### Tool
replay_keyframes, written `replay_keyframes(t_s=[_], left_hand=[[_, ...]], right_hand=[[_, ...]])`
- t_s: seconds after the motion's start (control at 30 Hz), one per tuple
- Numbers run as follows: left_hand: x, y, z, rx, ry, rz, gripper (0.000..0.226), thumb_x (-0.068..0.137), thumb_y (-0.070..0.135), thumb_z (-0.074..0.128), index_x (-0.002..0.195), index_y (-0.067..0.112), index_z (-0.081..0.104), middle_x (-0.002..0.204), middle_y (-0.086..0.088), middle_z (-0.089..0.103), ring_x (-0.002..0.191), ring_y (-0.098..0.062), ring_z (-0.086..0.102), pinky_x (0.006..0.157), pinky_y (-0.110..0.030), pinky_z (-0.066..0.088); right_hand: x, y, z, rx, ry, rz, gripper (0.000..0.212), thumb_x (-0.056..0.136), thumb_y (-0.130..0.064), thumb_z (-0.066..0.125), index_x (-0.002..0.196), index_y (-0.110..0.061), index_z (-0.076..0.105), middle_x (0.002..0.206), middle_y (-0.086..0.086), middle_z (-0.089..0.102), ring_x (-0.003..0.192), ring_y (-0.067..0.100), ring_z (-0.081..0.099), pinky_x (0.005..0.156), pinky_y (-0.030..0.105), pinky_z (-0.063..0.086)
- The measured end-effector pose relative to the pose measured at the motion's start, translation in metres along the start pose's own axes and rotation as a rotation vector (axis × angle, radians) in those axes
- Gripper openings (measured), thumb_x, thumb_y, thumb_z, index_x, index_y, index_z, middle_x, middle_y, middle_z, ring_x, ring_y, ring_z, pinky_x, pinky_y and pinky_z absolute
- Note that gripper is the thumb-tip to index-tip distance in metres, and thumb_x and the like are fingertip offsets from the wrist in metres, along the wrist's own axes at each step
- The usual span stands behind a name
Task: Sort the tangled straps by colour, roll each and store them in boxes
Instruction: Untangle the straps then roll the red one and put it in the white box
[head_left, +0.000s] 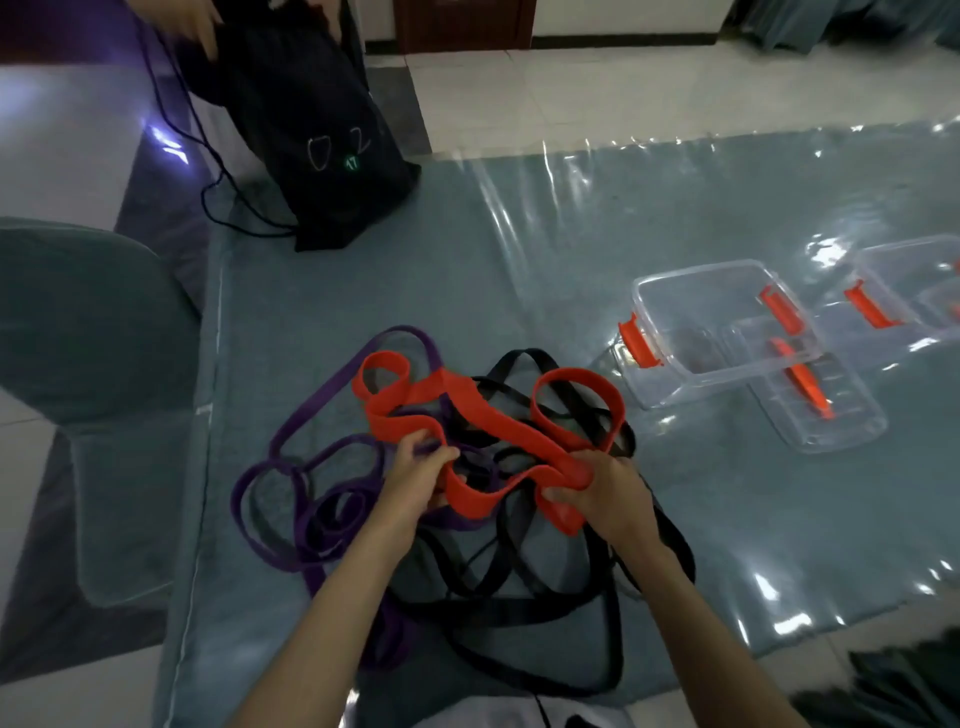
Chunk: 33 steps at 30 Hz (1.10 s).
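Observation:
A tangle of straps lies in the middle of the table: a wide red strap (483, 415), a purple strap (306, 467) to the left, and black straps (519, 587) underneath and toward me. My left hand (415, 475) pinches the red strap at its near left loop. My right hand (608, 493) grips the red strap's folded near end. Two clear plastic boxes with orange latches stand to the right, the nearer box (722, 332) and a farther box (914, 286); a clear lid (810, 389) lies by the nearer one.
A black drawstring bag (311, 135) stands at the far left of the table, with another person's hand (182, 21) on its top. The table (571, 234) has a teal cloth under clear plastic. A covered chair (88, 332) is at the left.

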<state>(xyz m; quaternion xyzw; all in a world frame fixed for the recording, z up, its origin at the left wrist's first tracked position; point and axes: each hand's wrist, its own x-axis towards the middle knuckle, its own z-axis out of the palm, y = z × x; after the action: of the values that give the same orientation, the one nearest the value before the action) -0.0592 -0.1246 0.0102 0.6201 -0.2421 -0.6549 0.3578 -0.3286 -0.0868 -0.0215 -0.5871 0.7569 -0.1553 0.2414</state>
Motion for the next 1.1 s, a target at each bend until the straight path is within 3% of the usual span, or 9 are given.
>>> replay_keyframes(t_s=[0.2, 0.33, 0.4, 0.53, 0.73, 0.83, 0.93, 1.0, 1.1], left_hand=[[-0.002, 0.012, 0.057, 0.120, -0.166, -0.045, 0.076, 0.087, 0.049, 0.079, 0.147, 0.041, 0.033, 0.137, 0.008, 0.059, 0.108, -0.014, 0.069, 0.084, -0.031, 0.058], [-0.009, 0.015, 0.066, 0.058, -0.189, -0.057, 0.068, 0.088, 0.038, 0.081, 0.144, 0.039, 0.042, 0.124, 0.005, 0.070, 0.103, -0.016, 0.074, 0.070, -0.031, 0.064], [-0.010, 0.012, 0.060, 0.016, -0.167, 0.008, 0.071, 0.087, 0.024, 0.083, 0.145, 0.042, 0.046, 0.125, 0.001, 0.072, 0.107, -0.020, 0.074, 0.084, -0.035, 0.064], [-0.018, 0.007, 0.037, 0.012, -0.035, 0.124, 0.083, 0.083, 0.004, 0.079, 0.146, 0.046, 0.045, 0.125, -0.005, 0.073, 0.108, -0.019, 0.075, 0.099, -0.044, 0.059], [-0.054, 0.007, -0.007, 0.315, -0.064, 0.274, 0.084, 0.082, 0.000, 0.072, 0.143, 0.051, 0.048, 0.110, 0.006, 0.072, 0.090, -0.010, 0.072, 0.083, -0.027, 0.060], [-0.066, 0.001, -0.025, 0.442, -0.109, 0.302, 0.085, 0.079, 0.000, 0.071, 0.144, 0.050, 0.049, 0.102, 0.006, 0.074, 0.074, -0.005, 0.066, 0.075, -0.021, 0.056], [-0.076, 0.000, -0.049, 0.705, -0.232, 0.263, 0.093, 0.072, 0.014, 0.077, 0.147, 0.058, 0.044, 0.128, 0.010, 0.068, 0.095, -0.004, 0.068, 0.092, -0.026, 0.057], [-0.084, 0.001, -0.061, 0.904, -0.344, 0.201, 0.098, 0.068, 0.023, 0.077, 0.150, 0.058, 0.038, 0.142, 0.006, 0.059, 0.114, -0.015, 0.068, 0.095, -0.027, 0.055], [-0.090, -0.001, -0.077, 1.084, -0.420, 0.166, 0.102, 0.070, 0.022, 0.076, 0.155, 0.055, 0.031, 0.144, 0.003, 0.053, 0.114, -0.021, 0.065, 0.087, -0.023, 0.053]], right_hand=[[-0.010, -0.033, -0.006, 0.075, 0.089, -0.470, 0.062, 0.068, -0.041, 0.082, 0.124, -0.022, 0.064, 0.122, -0.006, 0.065, 0.113, 0.025, 0.058, 0.101, 0.044, 0.050], [-0.020, -0.043, -0.001, 0.035, 0.138, -0.603, 0.063, 0.073, -0.037, 0.078, 0.131, -0.023, 0.058, 0.130, -0.008, 0.058, 0.119, 0.022, 0.058, 0.100, 0.044, 0.052], [-0.027, -0.042, -0.001, 0.061, 0.082, -0.643, 0.069, 0.078, -0.042, 0.077, 0.141, -0.027, 0.053, 0.144, -0.010, 0.049, 0.131, 0.017, 0.053, 0.104, 0.047, 0.052], [-0.049, -0.046, -0.013, 0.302, -0.261, -0.450, 0.130, 0.073, -0.060, 0.088, 0.167, -0.026, 0.005, 0.172, -0.015, 0.013, 0.159, 0.007, 0.016, 0.127, 0.028, 0.021], [-0.048, -0.042, 0.009, 0.547, 0.056, -0.188, 0.070, 0.093, -0.036, 0.076, 0.154, -0.032, 0.041, 0.152, -0.012, 0.046, 0.140, 0.009, 0.048, 0.107, 0.035, 0.050], [-0.027, -0.030, 0.032, 0.624, 0.124, 0.105, 0.064, 0.089, -0.042, 0.079, 0.143, -0.021, 0.051, 0.133, -0.001, 0.061, 0.116, 0.017, 0.064, 0.098, 0.042, 0.056], [-0.016, -0.033, 0.037, 0.806, -0.018, 0.368, 0.072, 0.080, -0.053, 0.076, 0.137, -0.015, 0.051, 0.108, 0.009, 0.069, 0.078, 0.017, 0.068, 0.067, 0.034, 0.054], [-0.020, -0.042, 0.035, 0.759, -0.037, 0.333, 0.050, 0.088, -0.040, 0.077, 0.125, -0.014, 0.056, 0.111, 0.016, 0.070, 0.080, 0.021, 0.070, 0.071, 0.035, 0.056], [-0.031, -0.052, 0.032, 0.739, 0.038, 0.188, 0.030, 0.091, -0.025, 0.076, 0.117, -0.020, 0.062, 0.112, 0.014, 0.072, 0.086, 0.024, 0.072, 0.080, 0.039, 0.061]])
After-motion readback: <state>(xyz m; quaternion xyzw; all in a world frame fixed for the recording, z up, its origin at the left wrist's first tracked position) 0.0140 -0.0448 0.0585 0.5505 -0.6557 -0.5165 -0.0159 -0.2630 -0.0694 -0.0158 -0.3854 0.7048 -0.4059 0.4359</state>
